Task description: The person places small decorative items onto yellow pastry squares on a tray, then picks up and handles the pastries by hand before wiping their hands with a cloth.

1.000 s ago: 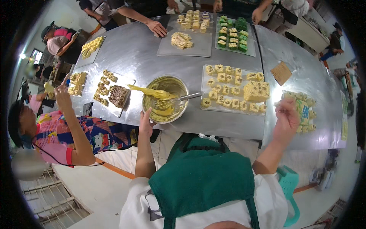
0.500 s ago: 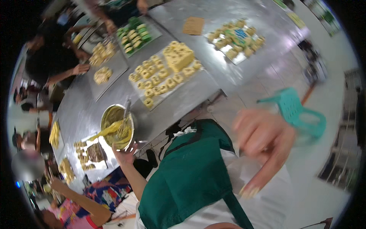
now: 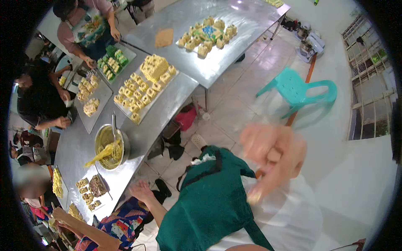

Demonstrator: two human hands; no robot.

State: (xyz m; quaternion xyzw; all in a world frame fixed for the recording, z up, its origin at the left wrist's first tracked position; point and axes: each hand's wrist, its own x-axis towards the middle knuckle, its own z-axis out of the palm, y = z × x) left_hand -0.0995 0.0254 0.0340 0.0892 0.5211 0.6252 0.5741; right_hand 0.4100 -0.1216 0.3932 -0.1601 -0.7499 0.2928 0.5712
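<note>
Running down the left of the view is a long steel table [image 3: 167, 106] with a second steel table [image 3: 234, 50] set at an angle beyond it. On the near one sits a metal mixing bowl [image 3: 109, 147] of yellow batter with a whisk [image 3: 114, 138] and a yellow spatula [image 3: 98, 155] leaning in it; past the bowl lies a tray of yellow cake cubes [image 3: 144, 90], and nearer the lower edge a smaller tray with a brown slab and more cubes [image 3: 92, 190]. Other people stand along the far side of the table, their hands over trays of green and yellow pieces [image 3: 112, 58]. A turquoise plastic chair [image 3: 299, 90] stands well apart on the tiled floor to the right. A green apron [image 3: 205, 213] fills the lower middle and hides the person's body — nothing lies between either hand and the table

The left hand [image 3: 141, 190] is open, fingers spread and empty, just off the table's near edge, closest to the small tray. The right hand [image 3: 272, 154] is raised close to the camera and blurred; its fingers look curled inward, and something small and pale shows at the fingertips [image 3: 253, 196] — whether it is pinched there I cannot tell
</note>
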